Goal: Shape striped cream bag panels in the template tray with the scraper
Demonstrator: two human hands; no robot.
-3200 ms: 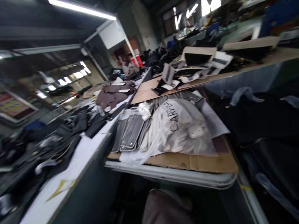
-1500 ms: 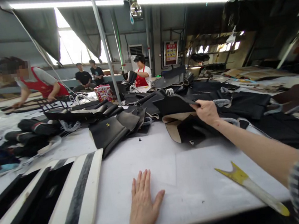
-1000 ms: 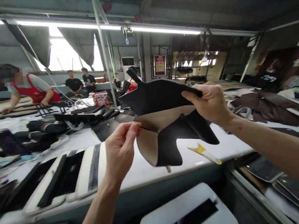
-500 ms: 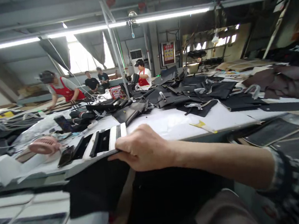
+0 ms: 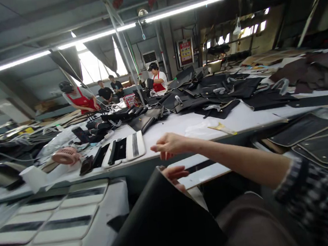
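A large black leather-like panel (image 5: 160, 218) rises curved in the foreground. Fingers of my left hand (image 5: 175, 173) show along its upper right edge, while the panel hides the rest of that hand. The hand appears to be holding the panel from behind. Just above it, my right hand (image 5: 168, 144) hangs in the air, fingers loosely bent and pointing left, with nothing seen in them. Left of my right hand, a white piece with a dark stripe (image 5: 135, 145) lies at the bench edge beside a black strip (image 5: 112, 152).
White panels with dark stripes (image 5: 64, 223) are laid out at lower left. A pink fan (image 5: 65, 155) and a white paper roll (image 5: 34, 178) stand on the bench (image 5: 179, 127). Black pieces (image 5: 197, 99) are piled farther back. Co-workers in red aprons (image 5: 83, 100) are across the room.
My right hand has let go of the black panel's edge. The panel now stands up curved nearer to me, and my left hand's fingers have come into view at its edge.
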